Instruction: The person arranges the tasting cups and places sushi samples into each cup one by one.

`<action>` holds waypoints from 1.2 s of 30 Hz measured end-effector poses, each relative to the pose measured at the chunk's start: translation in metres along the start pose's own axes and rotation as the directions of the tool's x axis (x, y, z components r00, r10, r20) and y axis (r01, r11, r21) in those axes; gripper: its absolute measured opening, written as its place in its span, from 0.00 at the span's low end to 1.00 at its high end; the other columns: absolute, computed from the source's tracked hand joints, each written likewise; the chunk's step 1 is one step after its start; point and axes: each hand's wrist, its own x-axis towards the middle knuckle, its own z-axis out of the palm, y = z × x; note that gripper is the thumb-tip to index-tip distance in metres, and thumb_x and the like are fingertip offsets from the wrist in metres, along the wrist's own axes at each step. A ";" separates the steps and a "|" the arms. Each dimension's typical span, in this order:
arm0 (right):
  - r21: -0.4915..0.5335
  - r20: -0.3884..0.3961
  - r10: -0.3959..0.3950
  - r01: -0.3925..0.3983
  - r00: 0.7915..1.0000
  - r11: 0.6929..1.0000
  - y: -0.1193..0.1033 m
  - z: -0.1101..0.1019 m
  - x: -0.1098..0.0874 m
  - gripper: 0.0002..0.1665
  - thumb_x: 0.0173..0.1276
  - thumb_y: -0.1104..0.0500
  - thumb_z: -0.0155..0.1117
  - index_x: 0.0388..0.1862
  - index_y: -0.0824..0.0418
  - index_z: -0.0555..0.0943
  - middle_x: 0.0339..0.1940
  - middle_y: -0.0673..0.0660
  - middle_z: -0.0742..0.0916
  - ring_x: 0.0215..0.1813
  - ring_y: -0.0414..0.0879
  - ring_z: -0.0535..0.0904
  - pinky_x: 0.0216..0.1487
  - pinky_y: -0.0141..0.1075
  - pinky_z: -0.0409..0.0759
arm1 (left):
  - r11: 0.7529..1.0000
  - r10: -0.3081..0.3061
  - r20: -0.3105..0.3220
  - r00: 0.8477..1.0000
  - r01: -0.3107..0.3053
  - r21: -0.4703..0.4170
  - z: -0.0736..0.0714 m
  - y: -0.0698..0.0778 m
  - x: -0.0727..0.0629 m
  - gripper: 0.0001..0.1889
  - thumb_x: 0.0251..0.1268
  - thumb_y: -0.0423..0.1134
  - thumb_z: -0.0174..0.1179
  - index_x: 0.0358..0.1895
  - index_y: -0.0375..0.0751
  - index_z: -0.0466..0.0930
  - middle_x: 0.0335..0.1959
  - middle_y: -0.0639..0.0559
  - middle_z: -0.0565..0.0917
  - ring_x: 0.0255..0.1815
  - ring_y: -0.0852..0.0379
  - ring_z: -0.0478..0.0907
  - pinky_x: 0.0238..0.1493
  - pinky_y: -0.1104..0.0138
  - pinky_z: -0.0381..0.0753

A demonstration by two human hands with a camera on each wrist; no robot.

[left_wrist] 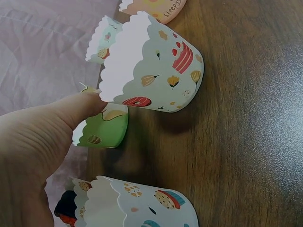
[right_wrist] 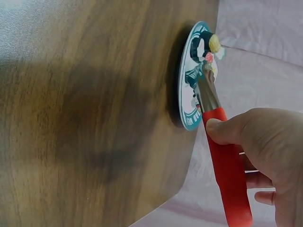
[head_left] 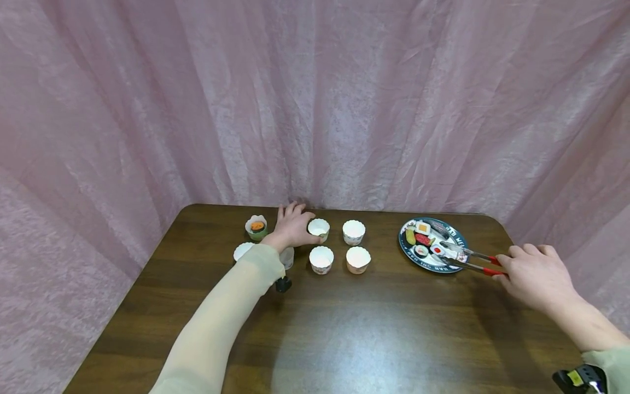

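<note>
My left hand (head_left: 293, 225) reaches to the back row of paper baking cups. Its thumb and forefinger curve around a green-patterned baking cup (left_wrist: 111, 126), also seen from above as a white-rimmed cup (head_left: 319, 229). In the left wrist view the thumb crosses the cup's near side; the forefinger is hidden there. My right hand (head_left: 536, 276) grips red-handled metal tongs (right_wrist: 225, 165). The tongs' tips lie over a plate (head_left: 410, 258) of sushi pieces, at a white piece with a red centre (head_left: 436, 249); whether they pinch it I cannot tell.
Around the left hand stand several other baking cups, including a cake-printed one (left_wrist: 165, 71) and two at the right (head_left: 354, 232). An orange-topped sushi piece (head_left: 257, 226) sits in the back left cup. A pink curtain (head_left: 344, 109) hangs behind the wooden table (head_left: 344, 323).
</note>
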 end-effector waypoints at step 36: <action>0.093 0.137 0.060 -0.073 0.989 0.993 0.003 0.010 0.004 0.19 0.55 0.51 0.79 0.41 0.62 0.88 0.26 0.49 0.79 0.31 0.52 0.74 0.33 0.52 0.68 | 0.999 -0.037 0.023 0.999 0.038 -0.024 0.015 -0.003 0.016 0.39 0.54 0.69 0.67 0.68 0.54 0.78 0.79 0.43 0.59 0.82 0.39 0.41 0.75 0.36 0.30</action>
